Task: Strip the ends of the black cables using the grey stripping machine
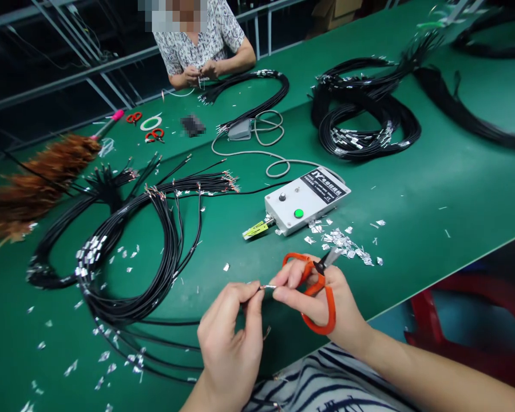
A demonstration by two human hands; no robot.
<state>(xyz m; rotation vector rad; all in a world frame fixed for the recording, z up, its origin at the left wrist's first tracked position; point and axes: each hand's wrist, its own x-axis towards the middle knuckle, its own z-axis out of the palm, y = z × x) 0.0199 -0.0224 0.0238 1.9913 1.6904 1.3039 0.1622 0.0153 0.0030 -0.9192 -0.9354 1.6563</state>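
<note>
My left hand [232, 329] is closed, thumb and forefinger pinching a black cable near its stripped end. A short silvery strand [268, 286] runs from there to my right hand [341, 297], whose thumb and fingertips pinch its other end. Orange-handled scissors [331, 313] hang around the fingers of that hand, blades pointing up and away. Several black cables [167, 368] lead from the left toward my left hand. Behind them lies a coiled cable bundle [170, 246] with silvery wrapped bands. The rest of the held cable is mostly hidden by my left hand.
A white control box [292, 200] with a green button and yellow-labelled tip stands ahead, foil scraps [345, 243] beside it. More cable coils [369, 123] lie at the back right. Orange scissors [154, 135], tape [150, 123] and a feather duster [47, 177] are left. A co-worker [206, 40] sits opposite.
</note>
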